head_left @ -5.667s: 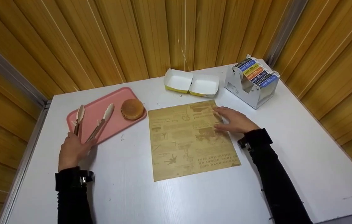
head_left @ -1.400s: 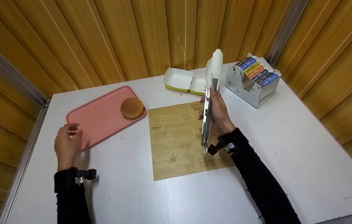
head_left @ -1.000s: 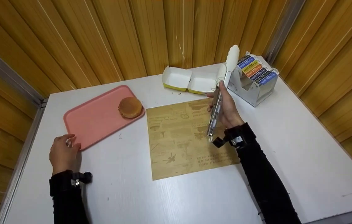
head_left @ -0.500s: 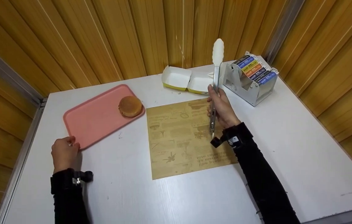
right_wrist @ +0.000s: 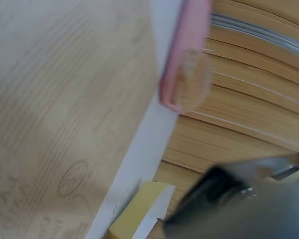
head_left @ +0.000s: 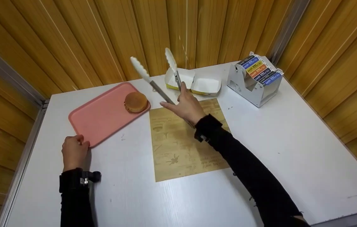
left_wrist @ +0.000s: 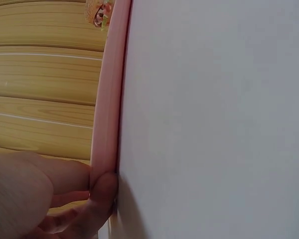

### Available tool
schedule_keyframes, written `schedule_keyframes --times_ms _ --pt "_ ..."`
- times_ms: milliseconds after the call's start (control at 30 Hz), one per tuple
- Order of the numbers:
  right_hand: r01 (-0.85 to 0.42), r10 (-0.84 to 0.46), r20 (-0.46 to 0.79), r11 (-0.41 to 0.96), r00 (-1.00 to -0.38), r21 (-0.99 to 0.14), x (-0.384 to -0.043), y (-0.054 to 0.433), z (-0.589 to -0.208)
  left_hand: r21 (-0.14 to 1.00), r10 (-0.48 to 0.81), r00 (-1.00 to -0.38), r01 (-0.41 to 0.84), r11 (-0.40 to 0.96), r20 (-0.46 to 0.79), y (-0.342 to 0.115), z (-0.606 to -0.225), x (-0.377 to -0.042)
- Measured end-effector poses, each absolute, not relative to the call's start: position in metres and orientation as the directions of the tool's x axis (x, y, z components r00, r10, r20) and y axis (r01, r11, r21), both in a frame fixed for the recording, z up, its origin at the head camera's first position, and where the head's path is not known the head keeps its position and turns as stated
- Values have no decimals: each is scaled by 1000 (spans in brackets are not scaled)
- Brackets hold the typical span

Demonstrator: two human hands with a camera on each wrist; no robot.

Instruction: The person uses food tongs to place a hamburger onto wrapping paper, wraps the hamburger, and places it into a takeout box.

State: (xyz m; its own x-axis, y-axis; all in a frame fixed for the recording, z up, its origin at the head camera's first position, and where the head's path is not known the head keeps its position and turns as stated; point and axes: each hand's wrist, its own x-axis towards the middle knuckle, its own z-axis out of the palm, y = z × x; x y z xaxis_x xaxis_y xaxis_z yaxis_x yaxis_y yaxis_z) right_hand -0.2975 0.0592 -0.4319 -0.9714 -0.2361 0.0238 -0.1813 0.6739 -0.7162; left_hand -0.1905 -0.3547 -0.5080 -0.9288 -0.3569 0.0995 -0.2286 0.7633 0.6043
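Observation:
My left hand (head_left: 75,153) pinches the near left corner of a pink tray (head_left: 98,121); in the left wrist view the thumb and fingers (left_wrist: 103,186) close on its rim. A hamburger (head_left: 136,102) sits at the tray's right end, with some colourful filling under its bun. My right hand (head_left: 187,108) holds metal tongs (head_left: 162,92) with white scalloped tips, their two arms spread apart. They are raised over the printed brown wrapping paper (head_left: 178,151), the tips pointing away and to the left, beyond the hamburger. In the right wrist view the tongs (right_wrist: 249,204) are blurred and close.
Behind the paper stands an unfolded white-and-yellow burger box (head_left: 208,85). A metal dispenser (head_left: 254,91) with several coloured label rolls is at the back right. All of it is on a white table (head_left: 128,189), with wood-patterned walls (head_left: 153,34) at the back and sides.
The tongs passed from my left hand to my right, and now swing left with their arms spread. My left hand has taken the tray's corner, and the tray has shifted slightly.

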Motion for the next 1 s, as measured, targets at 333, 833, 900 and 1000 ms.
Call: schedule_keyframes --times_ms 333,833,900,1000 --pt "-408 -429 -41 880 -902 -242 -300 15 -459 633 -385 -922 -278 723 35 -350 -508 -195" --pt "-412 -433 -11 866 -902 -285 -301 8 -470 648 -386 -922 -281 707 21 -351 -508 -194" --pt "-422 -438 12 858 -899 -293 -300 9 -472 643 -381 -924 -270 717 37 -351 -508 -194" --pt "-425 -438 30 850 -899 -311 -299 9 -473 634 -366 -928 -244 734 66 -352 -510 -194"
